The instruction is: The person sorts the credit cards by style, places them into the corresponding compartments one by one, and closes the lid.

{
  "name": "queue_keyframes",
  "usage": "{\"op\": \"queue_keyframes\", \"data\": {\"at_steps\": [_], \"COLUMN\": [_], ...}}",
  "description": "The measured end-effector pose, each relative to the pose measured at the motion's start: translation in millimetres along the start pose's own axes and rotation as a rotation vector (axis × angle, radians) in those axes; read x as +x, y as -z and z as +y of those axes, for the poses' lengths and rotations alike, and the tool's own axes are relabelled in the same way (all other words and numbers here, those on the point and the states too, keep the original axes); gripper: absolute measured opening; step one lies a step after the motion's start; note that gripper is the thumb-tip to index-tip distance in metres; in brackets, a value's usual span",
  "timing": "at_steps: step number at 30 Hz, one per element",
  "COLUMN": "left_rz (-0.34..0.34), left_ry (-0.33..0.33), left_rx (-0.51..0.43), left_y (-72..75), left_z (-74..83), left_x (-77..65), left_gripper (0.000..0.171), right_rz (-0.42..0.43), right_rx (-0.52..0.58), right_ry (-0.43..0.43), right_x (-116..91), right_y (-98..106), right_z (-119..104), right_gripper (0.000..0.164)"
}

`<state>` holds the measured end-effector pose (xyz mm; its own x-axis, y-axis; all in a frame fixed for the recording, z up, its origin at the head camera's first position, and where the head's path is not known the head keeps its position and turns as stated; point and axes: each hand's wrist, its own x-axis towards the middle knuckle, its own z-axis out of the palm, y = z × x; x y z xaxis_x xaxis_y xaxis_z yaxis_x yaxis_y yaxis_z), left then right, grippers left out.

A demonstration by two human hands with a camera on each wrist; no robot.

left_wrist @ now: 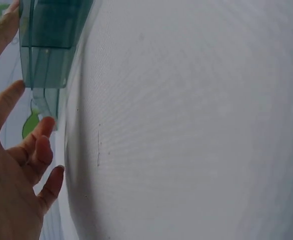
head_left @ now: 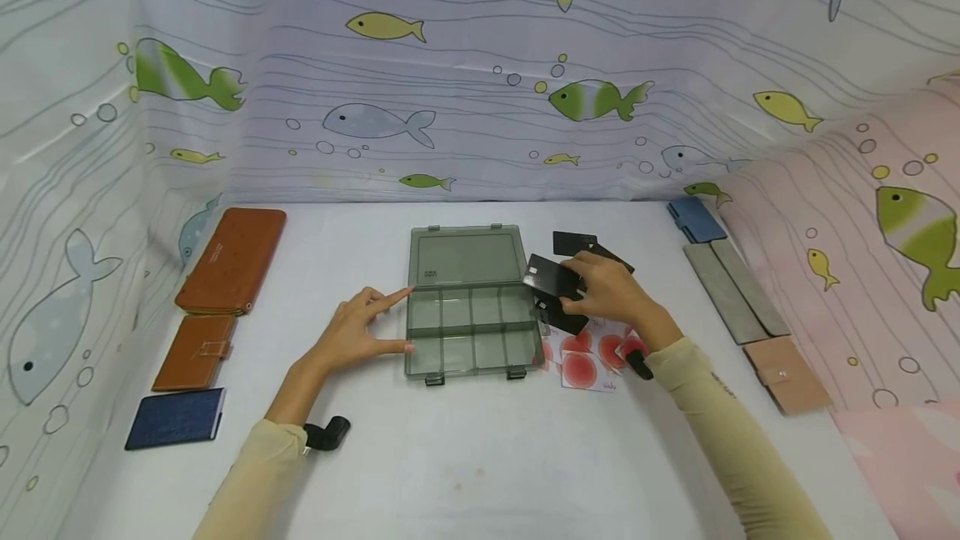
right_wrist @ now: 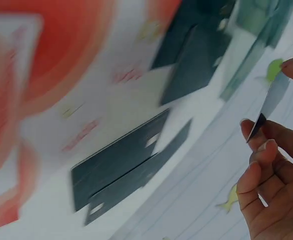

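Observation:
A see-through grey-green compartment box (head_left: 472, 302) lies on the table with its lid folded back. My left hand (head_left: 350, 336) is at the box's left side, index finger and thumb stretched out with their tips against its edge; the left wrist view shows the other fingers (left_wrist: 50, 187) loosely bent. Above the box's right side my right hand (head_left: 611, 290) pinches a black card (head_left: 551, 275) between thumb and fingers, seen nearly edge-on in the right wrist view. More black cards (right_wrist: 121, 160) lie on the table around that hand, beside red-and-white cards (head_left: 579, 369) with round red prints.
To the left lie a large brown wallet (head_left: 232, 261), a smaller brown one (head_left: 193, 352) and a dark blue notebook (head_left: 176, 419). Along the right edge are a blue wallet (head_left: 696, 219), a grey one (head_left: 735, 290) and a tan one (head_left: 787, 373). A fish-patterned curtain (head_left: 465, 73) surrounds the table.

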<state>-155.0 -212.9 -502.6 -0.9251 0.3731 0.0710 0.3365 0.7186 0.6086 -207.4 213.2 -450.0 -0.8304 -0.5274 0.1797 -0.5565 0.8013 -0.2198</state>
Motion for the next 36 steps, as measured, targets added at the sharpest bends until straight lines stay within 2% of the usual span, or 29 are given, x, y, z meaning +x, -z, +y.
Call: {"op": "queue_keyframes", "data": {"at_steps": [5,12,21,27,36], "left_rz": [-0.02,-0.056,-0.075,-0.078,-0.07], "left_ry": [0.012,0.058,0.084,0.077,0.081], "left_rx": [-0.033,-0.074,-0.092,-0.091,-0.097], "left_y": [-0.1,1.1,1.5,0.0,1.0], "left_z": [1.0,2.9,3.8,2.3,2.5], "left_x": [-0.5,-1.2,-1.2,-0.3,-1.1], "left_gripper": [0.092,0.092,0.092,0.092,0.092], "right_rz": [-0.028,-0.019,-0.075,-0.121,-0.2], "right_rx": [0.027,0.036,-0.046,-0.068,-0.073], "right_ry": [0.095,0.229,0.335,0.357,0.326], "right_x": [9.4,25.7,45.7,56.3,70.4], "right_y": [-2.8,-13.3,-20.7,-26.4,-30.1], "right_z": [-23.6,-52.2,-82.5,-95.0,-107.8], "right_gripper": [0.054,0.053,0.056,0.058,0.055]}}
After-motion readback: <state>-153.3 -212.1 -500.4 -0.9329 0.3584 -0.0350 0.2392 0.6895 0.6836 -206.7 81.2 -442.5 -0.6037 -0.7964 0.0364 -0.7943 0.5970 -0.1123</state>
